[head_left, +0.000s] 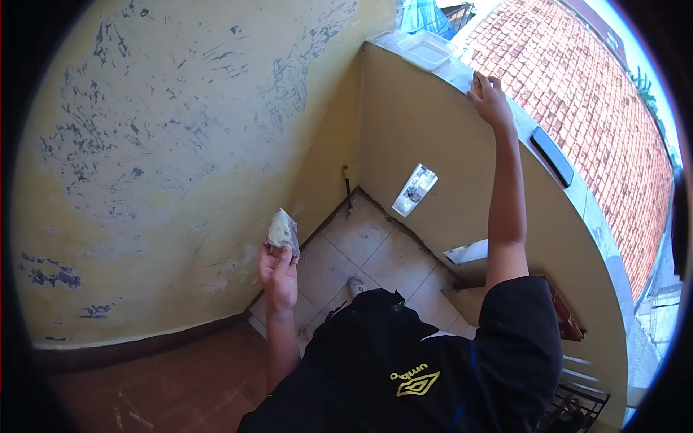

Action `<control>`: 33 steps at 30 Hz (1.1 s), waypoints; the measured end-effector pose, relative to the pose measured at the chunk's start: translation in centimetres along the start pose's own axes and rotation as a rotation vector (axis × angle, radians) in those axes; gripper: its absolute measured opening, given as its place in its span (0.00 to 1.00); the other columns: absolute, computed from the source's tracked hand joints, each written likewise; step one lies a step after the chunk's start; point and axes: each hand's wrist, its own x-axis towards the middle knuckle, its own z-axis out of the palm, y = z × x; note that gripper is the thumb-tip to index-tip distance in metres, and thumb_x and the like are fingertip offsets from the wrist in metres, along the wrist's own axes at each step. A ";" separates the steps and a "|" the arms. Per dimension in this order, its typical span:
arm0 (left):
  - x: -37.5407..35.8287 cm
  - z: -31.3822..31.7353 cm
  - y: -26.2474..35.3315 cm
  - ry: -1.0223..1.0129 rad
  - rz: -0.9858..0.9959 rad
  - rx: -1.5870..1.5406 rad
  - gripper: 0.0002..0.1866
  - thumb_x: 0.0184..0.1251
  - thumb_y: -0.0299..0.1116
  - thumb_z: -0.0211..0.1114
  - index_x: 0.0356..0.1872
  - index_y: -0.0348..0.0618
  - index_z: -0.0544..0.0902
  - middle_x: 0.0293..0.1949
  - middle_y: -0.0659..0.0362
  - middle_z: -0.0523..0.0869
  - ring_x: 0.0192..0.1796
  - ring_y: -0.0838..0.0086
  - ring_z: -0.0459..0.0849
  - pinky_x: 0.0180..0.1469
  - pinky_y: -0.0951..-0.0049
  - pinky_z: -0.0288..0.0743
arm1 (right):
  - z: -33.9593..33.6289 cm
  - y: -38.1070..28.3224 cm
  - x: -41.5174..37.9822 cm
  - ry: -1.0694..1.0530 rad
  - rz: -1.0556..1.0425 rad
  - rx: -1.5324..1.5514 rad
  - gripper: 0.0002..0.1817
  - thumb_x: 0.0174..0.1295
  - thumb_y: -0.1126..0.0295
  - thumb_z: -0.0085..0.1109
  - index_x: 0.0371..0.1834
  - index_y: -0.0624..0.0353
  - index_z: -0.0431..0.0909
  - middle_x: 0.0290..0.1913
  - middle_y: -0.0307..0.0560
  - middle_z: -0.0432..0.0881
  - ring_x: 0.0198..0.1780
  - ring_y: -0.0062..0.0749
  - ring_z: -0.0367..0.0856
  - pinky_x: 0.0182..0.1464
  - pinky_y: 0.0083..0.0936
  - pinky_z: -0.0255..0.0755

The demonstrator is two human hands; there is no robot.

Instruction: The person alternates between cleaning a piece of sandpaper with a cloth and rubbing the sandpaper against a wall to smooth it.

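My left hand (276, 276) is raised near the yellow wall, closed on a pale, rough, rock-like chunk (281, 231) with grey patches. The chunk sticks up above my thumb and fingers. With the arm stretched far forward, my right hand (493, 105) is over the top of the low wall (455, 74). Its fingers are bent around a small tan piece (477, 84), whose kind I cannot tell. A clear plastic container (427, 50) sits on the ledge just beyond that hand. Closer to me on the same ledge lies a dark phone (551, 156).
Paint is scraped and flaking on the large wall (180, 108) to the left. A dark stick (348, 191) leans in the corner above the tiled floor (361, 238). Openings pierce the low wall (390, 115). Beyond it is a tiled roof (570, 94). A dark metal rack (577, 408) stands at lower right.
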 end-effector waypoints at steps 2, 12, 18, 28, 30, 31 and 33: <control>-0.4 -0.1 -0.1 -0.020 -0.013 -0.013 0.23 0.83 0.21 0.62 0.74 0.40 0.69 0.73 0.50 0.82 0.73 0.68 0.80 0.73 0.63 0.73 | 0.5 0.6 1.2 -0.066 -0.060 0.063 0.23 0.75 0.62 0.66 0.71 0.52 0.81 0.78 0.58 0.70 0.66 0.58 0.85 0.71 0.49 0.78; -1.0 0.1 0.4 0.007 -0.013 0.027 0.27 0.85 0.22 0.58 0.81 0.33 0.68 0.75 0.50 0.79 0.77 0.66 0.77 0.78 0.63 0.71 | -2.8 -12.7 -14.3 -0.246 -0.079 1.214 0.20 0.76 0.77 0.65 0.70 0.63 0.78 0.60 0.47 0.83 0.57 0.27 0.88 0.53 0.27 0.86; -1.4 1.5 0.2 0.113 0.027 0.095 0.23 0.87 0.26 0.59 0.78 0.38 0.75 0.67 0.60 0.85 0.60 0.78 0.82 0.59 0.71 0.76 | -1.0 -26.0 -29.2 -0.587 -0.458 1.298 0.30 0.71 0.83 0.65 0.77 0.55 0.80 0.62 0.48 0.74 0.55 0.31 0.81 0.59 0.27 0.80; -3.3 1.9 1.3 -0.001 0.248 0.453 0.18 0.93 0.36 0.54 0.66 0.32 0.83 0.43 0.64 0.85 0.42 0.84 0.75 0.45 0.78 0.69 | 4.3 -30.0 -33.3 -0.306 -0.519 1.419 0.11 0.72 0.76 0.70 0.52 0.62 0.78 0.52 0.53 0.78 0.51 0.42 0.82 0.53 0.34 0.78; -3.5 2.6 1.1 0.117 0.348 0.600 0.18 0.93 0.34 0.55 0.68 0.32 0.82 0.45 0.63 0.85 0.41 0.85 0.74 0.45 0.78 0.71 | 4.2 -30.6 -33.7 -0.332 -0.449 1.468 0.10 0.73 0.76 0.71 0.49 0.62 0.77 0.49 0.53 0.80 0.48 0.41 0.82 0.51 0.33 0.78; -3.7 2.6 1.1 0.126 0.348 0.600 0.18 0.93 0.34 0.55 0.68 0.32 0.82 0.45 0.63 0.85 0.41 0.85 0.74 0.45 0.78 0.71 | 3.5 -30.9 -33.7 -0.265 -0.435 1.453 0.10 0.72 0.77 0.71 0.48 0.62 0.77 0.47 0.52 0.80 0.46 0.40 0.82 0.49 0.33 0.78; -3.8 2.6 1.1 0.154 0.349 0.603 0.18 0.93 0.34 0.55 0.71 0.36 0.82 0.37 0.69 0.78 0.38 0.87 0.70 0.40 0.78 0.67 | 2.4 -31.7 -33.6 -0.204 -0.425 1.437 0.10 0.72 0.77 0.72 0.47 0.62 0.77 0.45 0.51 0.80 0.44 0.39 0.82 0.48 0.33 0.77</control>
